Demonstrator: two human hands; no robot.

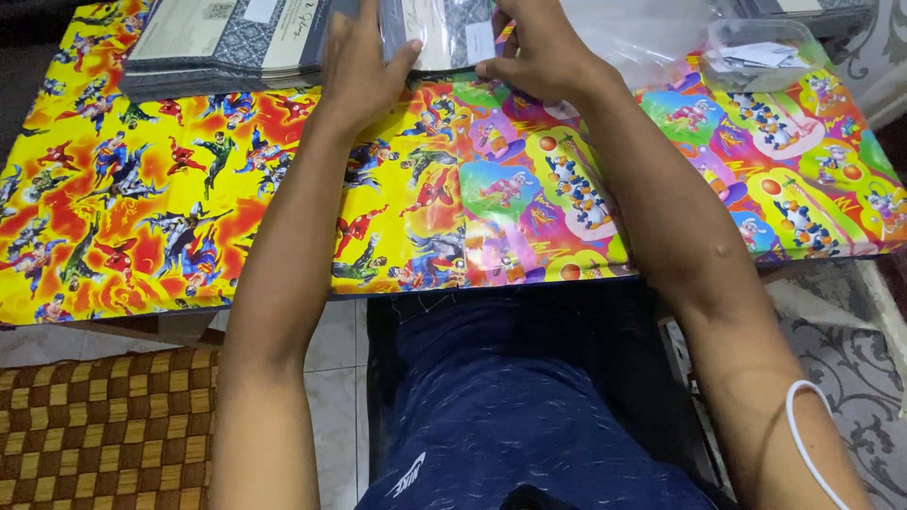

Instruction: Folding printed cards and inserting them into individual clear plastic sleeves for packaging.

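Both my hands reach to the far edge of a table covered in bright cartoon-print sheets (283,170). My left hand (364,66) grips the left side of a flat grey-and-white packet (439,33) in clear plastic. Holding the packet's right side is my right hand (534,47), fingers curled over its edge. The packet's top runs out of the picture.
A stack of similar grey packets (217,47) lies at the far left. Clear plastic bags (652,33) and a clear bag with papers (761,57) sit at the far right. A brown chequered mat (104,430) and a patterned rug (850,359) lie on the floor.
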